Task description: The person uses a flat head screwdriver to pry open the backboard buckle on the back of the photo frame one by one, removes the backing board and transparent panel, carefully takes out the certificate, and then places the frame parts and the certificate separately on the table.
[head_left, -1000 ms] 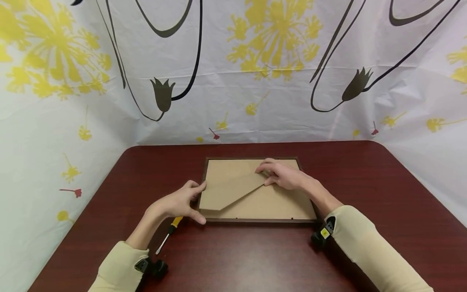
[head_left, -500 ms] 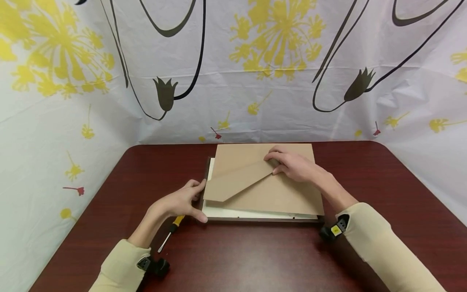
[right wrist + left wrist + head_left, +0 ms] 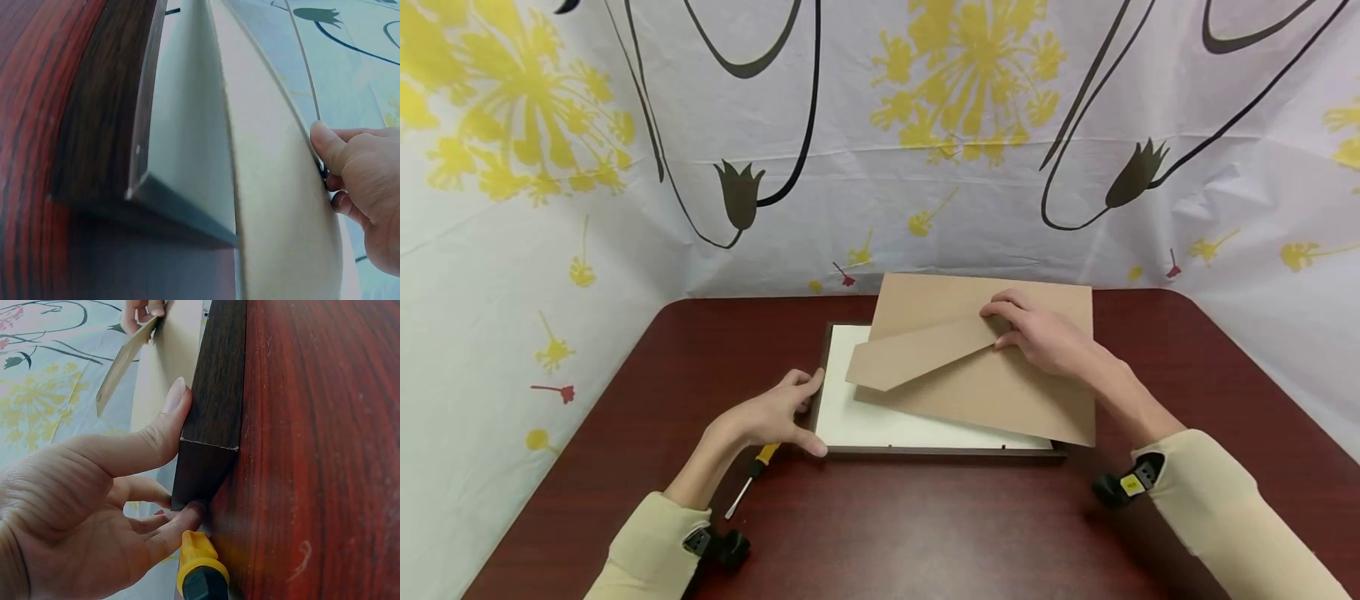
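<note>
A dark wooden picture frame (image 3: 940, 453) lies face down on the table, a white sheet (image 3: 842, 417) showing inside it. My left hand (image 3: 771, 414) holds the frame's near left corner; the left wrist view has the thumb (image 3: 175, 419) against one side and fingers round the other. The tan backing board (image 3: 985, 398) is raised off the frame, shifted right and back, tilted. With thumb and fingers my right hand (image 3: 1045, 335) pinches the easel stand flap (image 3: 921, 354) on the board's back. In the right wrist view the board (image 3: 275, 187) stands apart from the frame corner.
A flathead screwdriver with a yellow and black handle (image 3: 767, 453) lies by my left hand, its shaft pointing toward me. The dark red table (image 3: 925, 533) reaches back to a white patterned cloth (image 3: 850, 208), which also hangs at both sides.
My right hand has lifted the backing board by its stand flap and carried it right and back, uncovering the white sheet. The left hand has stayed at the frame corner.
</note>
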